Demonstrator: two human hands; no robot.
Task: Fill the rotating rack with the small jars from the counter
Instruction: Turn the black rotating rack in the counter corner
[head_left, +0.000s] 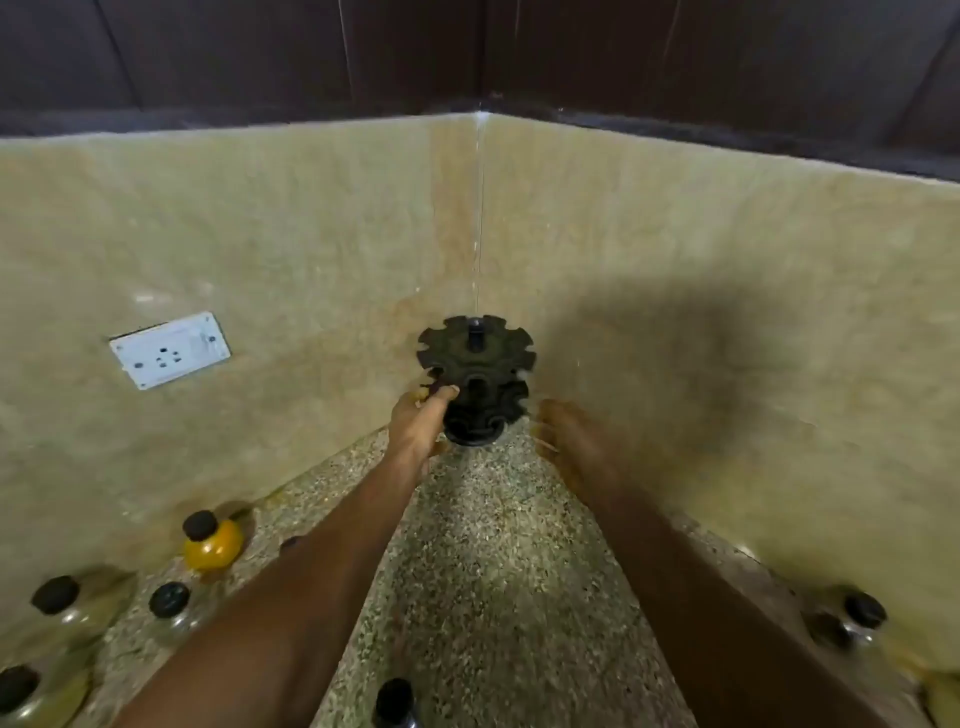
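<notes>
The black rotating rack (475, 374) stands in the far corner of the speckled counter (483, 571), its notched tiers holding no jars. My left hand (418, 423) grips the left edge of its middle tier, thumb on top. Just right of the rack's base is my right hand (569, 436), blurred, with fingers spread and nothing in it. Small black-lidded jars stand on the counter: a yellow-filled jar (212, 543) by the left wall, clear jars (169, 603) (54, 597) nearer me, one jar (395, 701) at the bottom edge, and two jars (852, 621) at the right.
Beige stone walls (311, 249) close the corner on both sides of the rack. A white wall socket (169, 349) sits on the left wall. Dark wooden cabinets (415, 47) hang above. Another clear jar (18, 688) is at the bottom left edge.
</notes>
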